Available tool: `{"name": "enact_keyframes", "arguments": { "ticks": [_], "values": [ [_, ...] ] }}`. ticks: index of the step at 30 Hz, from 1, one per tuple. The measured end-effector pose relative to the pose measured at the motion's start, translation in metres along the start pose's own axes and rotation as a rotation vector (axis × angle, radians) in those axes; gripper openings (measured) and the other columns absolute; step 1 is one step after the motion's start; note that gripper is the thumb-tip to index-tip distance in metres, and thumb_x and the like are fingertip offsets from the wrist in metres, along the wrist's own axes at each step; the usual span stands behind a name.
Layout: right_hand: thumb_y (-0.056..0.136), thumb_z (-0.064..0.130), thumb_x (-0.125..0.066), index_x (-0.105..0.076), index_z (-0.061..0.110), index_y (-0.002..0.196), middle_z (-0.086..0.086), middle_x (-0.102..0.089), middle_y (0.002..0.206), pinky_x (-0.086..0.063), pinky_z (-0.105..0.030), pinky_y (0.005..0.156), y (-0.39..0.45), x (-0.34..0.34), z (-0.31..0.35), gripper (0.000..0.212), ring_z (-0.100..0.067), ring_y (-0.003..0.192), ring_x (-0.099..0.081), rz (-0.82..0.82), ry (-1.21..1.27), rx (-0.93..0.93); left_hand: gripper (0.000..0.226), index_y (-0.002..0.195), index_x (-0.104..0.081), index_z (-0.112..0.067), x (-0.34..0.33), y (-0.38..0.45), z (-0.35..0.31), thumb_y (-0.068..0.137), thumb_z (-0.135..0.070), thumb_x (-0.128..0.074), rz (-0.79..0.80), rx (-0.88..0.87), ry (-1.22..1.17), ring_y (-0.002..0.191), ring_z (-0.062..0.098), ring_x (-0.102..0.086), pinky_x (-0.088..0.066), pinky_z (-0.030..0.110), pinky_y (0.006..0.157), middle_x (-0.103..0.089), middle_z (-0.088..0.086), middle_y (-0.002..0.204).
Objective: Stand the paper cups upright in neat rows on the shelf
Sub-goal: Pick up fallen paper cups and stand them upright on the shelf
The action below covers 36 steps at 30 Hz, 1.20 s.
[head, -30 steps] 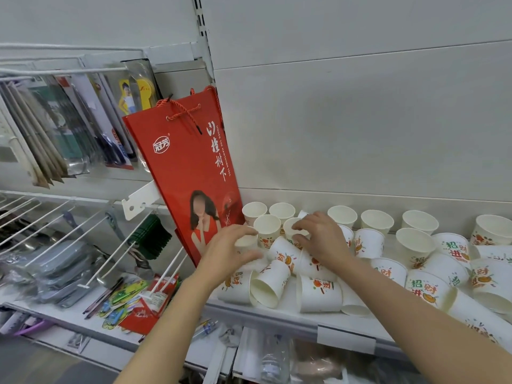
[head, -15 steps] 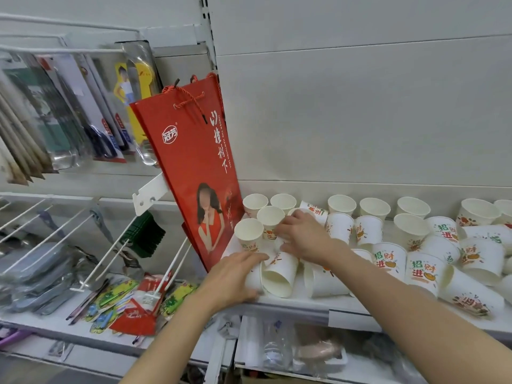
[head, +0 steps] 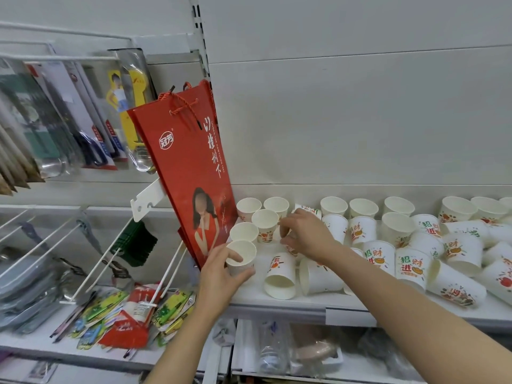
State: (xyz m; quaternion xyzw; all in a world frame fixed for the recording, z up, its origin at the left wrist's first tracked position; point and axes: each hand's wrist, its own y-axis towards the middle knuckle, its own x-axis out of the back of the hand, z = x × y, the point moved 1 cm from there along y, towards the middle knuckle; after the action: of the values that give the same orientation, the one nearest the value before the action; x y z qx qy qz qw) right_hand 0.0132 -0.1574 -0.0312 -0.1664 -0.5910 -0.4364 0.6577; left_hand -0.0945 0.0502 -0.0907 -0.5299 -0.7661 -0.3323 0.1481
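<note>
Many white paper cups with red, green and orange print crowd the white shelf (head: pixel 277 302). Several stand upright at the back left, among them one (head: pixel 265 218). My left hand (head: pixel 219 275) grips an upright cup (head: pixel 241 256) at the shelf's front left, thumb inside the rim. My right hand (head: pixel 303 234) curls its fingers round a cup (head: pixel 291 249) that it mostly hides. Just in front lie two cups on their sides, one (head: pixel 280 275) and another (head: pixel 318 277). To the right, more cups stand mouth down or lie tipped, such as one (head: pixel 412 268).
A red paper gift bag (head: pixel 191 167) leans against the shelf's left end, right beside the upright cups. Left of it, white wire hooks (head: pixel 91 250) carry packaged goods. A lower shelf (head: pixel 291 353) holds plastic-wrapped items.
My left hand has taken a cup from the front left of the shelf and now holds it upright. My right hand has shifted slightly right among the cups. The camera has tilted left.
</note>
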Motion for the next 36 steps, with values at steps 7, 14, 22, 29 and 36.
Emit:
{"name": "enact_keyframes", "arguments": {
  "ticks": [7,14,22,29,36],
  "values": [
    [0.077,0.024,-0.072,-0.061,0.019,0.08,0.01,-0.059,0.079,-0.044,-0.034,0.067,-0.023,-0.017,0.008,0.013,-0.013,0.088,-0.048,-0.12,0.182,-0.139,0.029,0.083,-0.068,-0.024,-0.006,-0.002,0.01,0.063,-0.027,-0.09,0.014,-0.033,-0.018,0.126,0.001,-0.041,-0.02,-0.004,0.094,-0.049,-0.013,0.134],
    [0.075,0.02,-0.07,-0.064,0.019,0.081,0.008,-0.062,0.08,-0.046,-0.037,0.07,-0.028,-0.024,0.01,0.008,-0.016,0.088,-0.05,-0.137,0.171,-0.143,0.032,0.1,-0.072,-0.02,0.0,-0.011,-0.005,0.072,-0.03,-0.083,-0.134,-0.422,0.186,0.109,0.015,-0.054,-0.038,0.016,0.094,-0.061,-0.003,0.118],
    [0.073,0.016,-0.078,-0.07,0.02,0.083,0.008,-0.066,0.079,-0.047,-0.034,0.064,-0.059,-0.009,0.004,0.013,-0.019,0.083,-0.053,-0.344,0.101,-0.04,0.019,0.087,-0.07,-0.022,-0.028,-0.002,-0.029,0.071,-0.025,-0.081,0.033,-0.678,0.45,0.076,0.019,-0.056,-0.048,0.032,0.062,-0.065,-0.008,0.085],
    [0.078,0.022,-0.072,-0.071,0.025,0.093,0.014,-0.066,0.098,-0.042,-0.024,0.075,-0.109,0.006,-0.007,0.015,-0.016,0.094,-0.048,-0.23,-0.092,0.201,0.006,0.085,-0.073,-0.027,-0.021,0.017,-0.054,0.084,-0.03,-0.069,0.097,-0.524,0.49,0.076,0.018,-0.062,-0.047,0.03,0.061,-0.067,-0.009,0.079],
    [0.058,0.022,-0.085,-0.067,0.027,0.094,0.004,-0.064,0.107,-0.049,-0.034,0.073,-0.107,0.01,-0.001,0.04,-0.02,0.096,-0.047,-0.059,-0.313,0.254,0.022,0.107,-0.072,-0.032,-0.02,0.044,-0.074,0.092,-0.037,-0.058,0.353,-0.289,0.575,0.096,0.02,-0.063,-0.047,0.031,0.069,-0.071,-0.004,0.099]
  ]
}}
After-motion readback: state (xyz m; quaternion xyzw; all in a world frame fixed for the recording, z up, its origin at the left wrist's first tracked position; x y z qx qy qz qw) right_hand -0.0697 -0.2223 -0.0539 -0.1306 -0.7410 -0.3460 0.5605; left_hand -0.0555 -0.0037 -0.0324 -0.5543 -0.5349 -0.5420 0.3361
